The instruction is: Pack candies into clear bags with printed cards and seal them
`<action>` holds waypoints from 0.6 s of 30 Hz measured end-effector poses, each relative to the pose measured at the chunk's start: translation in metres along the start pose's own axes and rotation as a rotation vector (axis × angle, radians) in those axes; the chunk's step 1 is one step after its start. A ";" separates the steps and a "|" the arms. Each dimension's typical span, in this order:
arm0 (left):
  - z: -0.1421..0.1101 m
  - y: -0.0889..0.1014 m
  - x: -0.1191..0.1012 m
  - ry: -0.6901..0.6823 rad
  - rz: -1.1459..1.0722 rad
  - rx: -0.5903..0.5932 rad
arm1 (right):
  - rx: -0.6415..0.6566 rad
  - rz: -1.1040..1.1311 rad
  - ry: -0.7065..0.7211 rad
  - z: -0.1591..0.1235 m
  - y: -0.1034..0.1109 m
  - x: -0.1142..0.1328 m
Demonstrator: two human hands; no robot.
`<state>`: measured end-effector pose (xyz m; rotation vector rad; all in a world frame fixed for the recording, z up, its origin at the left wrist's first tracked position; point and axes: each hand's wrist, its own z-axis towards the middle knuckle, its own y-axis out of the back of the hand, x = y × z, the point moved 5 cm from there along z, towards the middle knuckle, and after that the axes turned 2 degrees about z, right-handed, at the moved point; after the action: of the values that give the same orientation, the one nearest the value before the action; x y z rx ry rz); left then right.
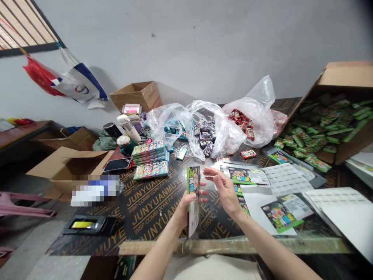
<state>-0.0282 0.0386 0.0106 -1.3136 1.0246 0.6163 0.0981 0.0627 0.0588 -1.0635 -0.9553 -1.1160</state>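
My left hand (pixel 185 206) is closed around a flat printed plastic pouch (pixel 192 182), held upright over the front of the table. Green and colourful print covers its upper part; the lower part looks pale or see-through. Just right of the pouch, my right hand (pixel 227 192) has its fingers stretched and apart, with nothing seen in it. More pouches of the same print, such as one at the right (pixel 282 214), lie on the table beside white label sheets (pixel 282 179). I cannot tell whether the held pouch has anything inside.
Clear bags hold purple packets (pixel 206 136), red packets (pixel 243 120) and blue packets (pixel 176 132). A tipped carton (pixel 309 93) spills green packets at right. Stacked colourful boxes (pixel 150 153), a phone (pixel 117 165), a tape dispenser (pixel 90 225) and an open carton (pixel 78 167) are at left.
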 end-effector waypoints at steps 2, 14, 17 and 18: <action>-0.010 -0.003 0.004 0.115 -0.134 0.094 | -0.040 -0.149 0.085 0.002 0.012 0.000; -0.019 0.011 0.017 0.355 0.035 0.219 | 0.594 -0.630 0.132 -0.002 0.000 -0.001; -0.026 0.006 0.008 0.338 0.081 0.189 | 0.714 -0.702 0.036 -0.008 0.001 -0.010; -0.030 0.005 0.007 0.361 0.071 0.158 | 0.726 -0.705 0.012 -0.008 0.002 -0.013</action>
<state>-0.0369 0.0095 0.0035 -1.2779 1.3899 0.3475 0.0978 0.0578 0.0447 -0.1117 -1.6266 -1.1664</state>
